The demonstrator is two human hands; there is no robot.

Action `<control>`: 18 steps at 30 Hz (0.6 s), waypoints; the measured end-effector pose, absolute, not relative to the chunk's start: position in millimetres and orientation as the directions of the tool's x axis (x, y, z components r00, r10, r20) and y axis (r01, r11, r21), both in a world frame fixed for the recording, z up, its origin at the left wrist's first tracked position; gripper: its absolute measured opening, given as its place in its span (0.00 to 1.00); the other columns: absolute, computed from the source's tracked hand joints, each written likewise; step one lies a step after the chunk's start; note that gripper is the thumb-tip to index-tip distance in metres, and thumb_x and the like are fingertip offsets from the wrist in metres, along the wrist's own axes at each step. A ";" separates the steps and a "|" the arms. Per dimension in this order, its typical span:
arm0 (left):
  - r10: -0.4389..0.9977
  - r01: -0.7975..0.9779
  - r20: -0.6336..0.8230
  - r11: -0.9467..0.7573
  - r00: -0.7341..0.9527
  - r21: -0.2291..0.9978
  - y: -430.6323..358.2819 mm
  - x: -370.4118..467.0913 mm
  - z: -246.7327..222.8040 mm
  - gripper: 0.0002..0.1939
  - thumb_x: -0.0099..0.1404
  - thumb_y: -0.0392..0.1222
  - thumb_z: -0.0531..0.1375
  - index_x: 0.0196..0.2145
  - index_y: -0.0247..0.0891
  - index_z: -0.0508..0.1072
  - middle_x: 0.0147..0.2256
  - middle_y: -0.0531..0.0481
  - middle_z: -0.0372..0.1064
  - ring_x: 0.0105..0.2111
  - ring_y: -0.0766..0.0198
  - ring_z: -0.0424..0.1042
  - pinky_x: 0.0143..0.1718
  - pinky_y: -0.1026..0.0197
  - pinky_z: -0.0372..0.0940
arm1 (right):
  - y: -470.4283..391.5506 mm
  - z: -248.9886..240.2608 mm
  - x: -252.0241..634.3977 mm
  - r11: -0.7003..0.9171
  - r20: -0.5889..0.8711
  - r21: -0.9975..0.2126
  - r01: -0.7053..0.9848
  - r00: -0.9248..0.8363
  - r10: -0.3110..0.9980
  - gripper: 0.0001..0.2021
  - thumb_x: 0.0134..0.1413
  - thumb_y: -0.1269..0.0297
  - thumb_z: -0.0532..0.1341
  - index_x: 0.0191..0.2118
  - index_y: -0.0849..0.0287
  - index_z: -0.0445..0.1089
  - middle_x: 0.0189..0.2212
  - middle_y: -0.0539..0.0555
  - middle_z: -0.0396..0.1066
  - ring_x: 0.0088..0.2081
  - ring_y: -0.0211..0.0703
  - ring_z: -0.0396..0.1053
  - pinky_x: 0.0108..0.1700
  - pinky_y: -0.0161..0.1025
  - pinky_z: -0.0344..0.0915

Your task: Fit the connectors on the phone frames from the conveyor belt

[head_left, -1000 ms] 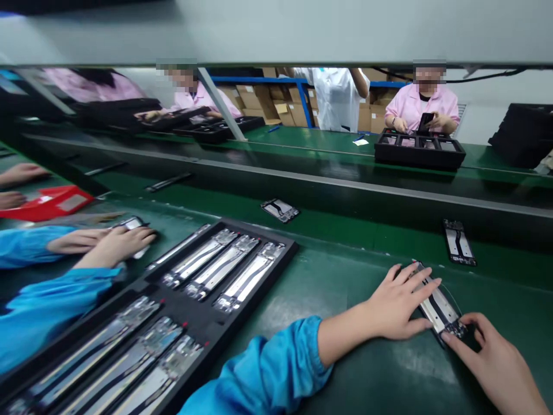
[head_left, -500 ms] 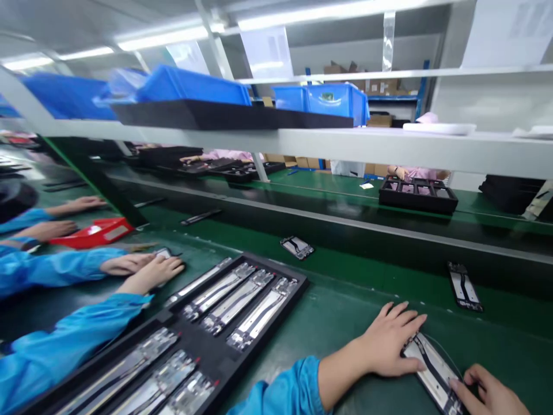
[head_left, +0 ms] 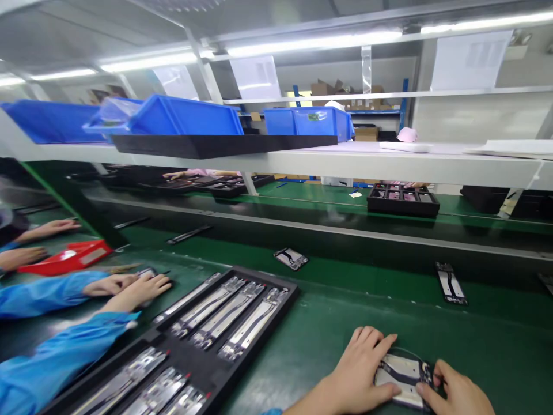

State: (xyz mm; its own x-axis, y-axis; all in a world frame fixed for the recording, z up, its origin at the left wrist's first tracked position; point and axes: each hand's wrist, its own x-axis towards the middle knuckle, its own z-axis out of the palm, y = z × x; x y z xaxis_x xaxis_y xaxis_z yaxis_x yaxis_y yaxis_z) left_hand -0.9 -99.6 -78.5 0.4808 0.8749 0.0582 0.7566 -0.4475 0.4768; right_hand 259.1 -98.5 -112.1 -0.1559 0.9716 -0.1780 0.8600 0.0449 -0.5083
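Observation:
An open phone chassis, pale metal with a dark ribbon cable along it, lies level at the lower right of the head view. Its left end is gripped by my left hand, thumb across the near side and fingers at the far corner. From the other end my right hand pinches it, thumb pressed on the face and fingers curled at the edge. A thin wire arcs over its far side. To the left, a black tray carries several similar chassis in slots.
Single chassis lie on the green strip beyond the bench, one in the middle and one at right. At left are co-workers' blue sleeves and a red bin. A white shelf with blue bins spans overhead.
The chassis has turned from lengthwise to nearly crosswise and is nearer my body, with both hands following it. The whole view has tilted up slightly.

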 end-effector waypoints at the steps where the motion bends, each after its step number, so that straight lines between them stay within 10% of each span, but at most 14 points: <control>1: 0.867 0.748 0.056 -0.458 0.495 0.481 -101.0 0.9 -76.2 0.43 0.58 0.58 0.68 0.67 0.49 0.60 0.53 0.45 0.66 0.53 0.49 0.64 0.61 0.45 0.57 | -100.0 -111.2 257.9 0.055 -0.171 -0.497 0.866 -0.160 0.972 0.12 0.56 0.49 0.59 0.31 0.51 0.65 0.29 0.52 0.78 0.32 0.53 0.76 0.32 0.40 0.59; 18: 0.825 0.709 0.120 -0.540 0.552 0.453 -106.9 11.7 -83.1 0.38 0.67 0.58 0.61 0.68 0.42 0.58 0.51 0.41 0.66 0.52 0.48 0.63 0.58 0.42 0.58 | -114.8 -88.7 265.5 0.062 -0.195 -0.417 0.907 -0.156 0.968 0.16 0.61 0.44 0.56 0.34 0.51 0.66 0.24 0.49 0.74 0.30 0.51 0.74 0.31 0.38 0.56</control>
